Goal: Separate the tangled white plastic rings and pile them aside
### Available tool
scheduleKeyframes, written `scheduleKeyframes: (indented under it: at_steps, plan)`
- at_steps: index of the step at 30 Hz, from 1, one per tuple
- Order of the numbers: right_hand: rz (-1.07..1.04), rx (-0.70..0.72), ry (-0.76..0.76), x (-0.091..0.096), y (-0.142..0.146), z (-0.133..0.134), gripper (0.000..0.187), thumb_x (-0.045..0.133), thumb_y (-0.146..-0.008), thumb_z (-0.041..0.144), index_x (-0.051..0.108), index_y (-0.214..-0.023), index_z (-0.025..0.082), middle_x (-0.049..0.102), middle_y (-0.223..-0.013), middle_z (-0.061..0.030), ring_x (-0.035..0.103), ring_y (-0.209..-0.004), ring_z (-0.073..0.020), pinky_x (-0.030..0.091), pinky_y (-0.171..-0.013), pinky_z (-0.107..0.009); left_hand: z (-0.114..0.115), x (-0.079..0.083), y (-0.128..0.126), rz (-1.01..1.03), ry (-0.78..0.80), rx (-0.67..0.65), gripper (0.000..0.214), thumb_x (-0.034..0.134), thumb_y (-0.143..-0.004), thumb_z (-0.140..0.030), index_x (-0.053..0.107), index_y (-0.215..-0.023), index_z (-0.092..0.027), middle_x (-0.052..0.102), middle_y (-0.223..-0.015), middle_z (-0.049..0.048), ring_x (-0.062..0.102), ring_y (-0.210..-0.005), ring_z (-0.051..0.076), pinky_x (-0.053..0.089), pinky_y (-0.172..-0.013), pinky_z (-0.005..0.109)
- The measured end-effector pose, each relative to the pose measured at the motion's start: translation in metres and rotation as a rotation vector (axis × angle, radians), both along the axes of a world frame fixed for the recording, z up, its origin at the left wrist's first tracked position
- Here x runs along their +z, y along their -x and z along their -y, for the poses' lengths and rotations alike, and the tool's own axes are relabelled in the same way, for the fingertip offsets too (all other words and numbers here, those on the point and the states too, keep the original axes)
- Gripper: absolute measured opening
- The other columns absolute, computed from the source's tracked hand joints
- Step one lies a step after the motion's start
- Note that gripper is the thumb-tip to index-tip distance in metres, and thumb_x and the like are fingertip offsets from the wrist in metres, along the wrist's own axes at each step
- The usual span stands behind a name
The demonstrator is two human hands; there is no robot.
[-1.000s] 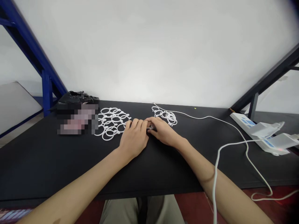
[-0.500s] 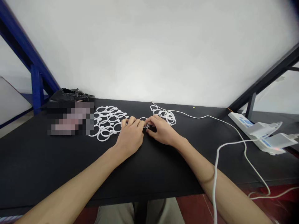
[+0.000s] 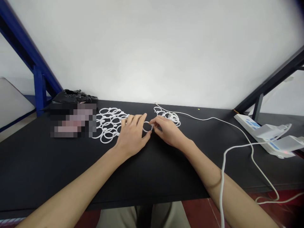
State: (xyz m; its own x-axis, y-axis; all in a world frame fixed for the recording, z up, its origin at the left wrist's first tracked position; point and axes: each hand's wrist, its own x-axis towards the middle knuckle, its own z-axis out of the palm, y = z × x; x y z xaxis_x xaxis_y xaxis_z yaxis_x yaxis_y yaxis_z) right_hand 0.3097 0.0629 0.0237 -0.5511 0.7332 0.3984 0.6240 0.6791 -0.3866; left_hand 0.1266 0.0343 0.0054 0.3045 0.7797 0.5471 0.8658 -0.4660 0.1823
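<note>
A white plastic ring (image 3: 144, 130), which looks like a shower curtain ring, is between my hands just above or on the black table. My right hand (image 3: 167, 129) pinches its right side between thumb and fingers. My left hand (image 3: 131, 133) is spread around the ring's left side, fingers apart, with the thumb close to its lower edge; whether it touches is unclear. To the left lies a spread of several similar rings (image 3: 108, 141), partly hidden by my left hand. Behind my right hand sits a smaller heap of white rings (image 3: 174, 118).
On the black table (image 3: 154, 171), a black plastic bag (image 3: 73, 96) and a blurred-out patch lie at left. A white power strip (image 3: 247, 125) with plugged-in adapters is at right. A white cable (image 3: 224, 177) hangs across my right forearm. A white wall stands behind.
My left fingers have spread and lifted away from the ring, so more of it shows. My right hand keeps its pinch in nearly the same place. The view has shifted slightly.
</note>
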Motion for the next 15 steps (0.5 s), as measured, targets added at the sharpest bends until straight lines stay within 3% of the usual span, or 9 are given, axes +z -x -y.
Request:
scheduleKeyframes:
  at_steps: [5, 15]
  plan:
    - [-0.089, 0.046, -0.051, 0.005, 0.002, 0.003, 0.022, 0.047, -0.09, 0.01, 0.062, -0.102, 0.022, 0.064, -0.099, -0.005, 0.061, -0.089, -0.0167, 0.049, -0.08, -0.031, 0.0, 0.001, 0.003, -0.048, 0.037, -0.023, 0.045, 0.049, -0.093, -0.042, 0.056, -0.128, -0.015, 0.07, -0.112, 0.0115, 0.051, -0.111, 0.032, 0.034, -0.093, 0.05]
    - [-0.283, -0.059, -0.03, 0.01, 0.009, 0.011, 0.018, 0.052, -0.092, 0.017, 0.063, -0.105, 0.022, 0.064, -0.095, -0.0035, 0.061, -0.084, -0.0155, 0.05, -0.079, -0.03, 0.0, 0.01, 0.004, 0.084, 0.104, -0.086, 0.038, 0.051, -0.094, -0.04, 0.055, -0.125, -0.019, 0.07, -0.105, 0.0084, 0.054, -0.101, 0.027, 0.036, -0.091, 0.047]
